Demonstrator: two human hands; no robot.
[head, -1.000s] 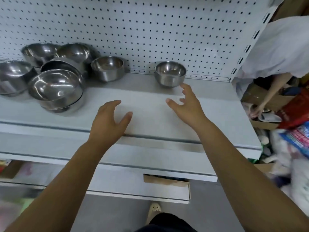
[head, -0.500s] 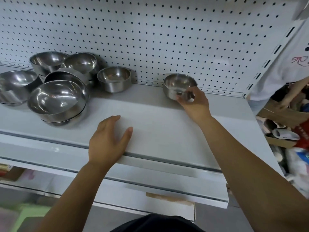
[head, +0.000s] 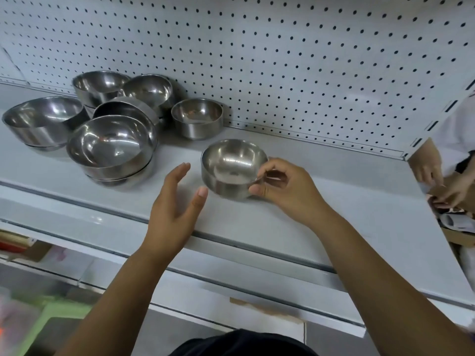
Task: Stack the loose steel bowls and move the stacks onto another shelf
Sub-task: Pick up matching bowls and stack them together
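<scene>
Our right hand (head: 288, 191) pinches the right rim of a small steel bowl (head: 228, 168) at the middle of the frame. Our left hand (head: 172, 209) is spread, with its thumb just beside the bowl's wall. We judge the bowl light, stiff and slick, so the rim is the surest hold. We cannot tell whether it rests on the shelf (head: 334, 201) or hangs just above it. The other bowls (head: 110, 145) crowd the upper left, and how many are nested there is hard to make out.
</scene>
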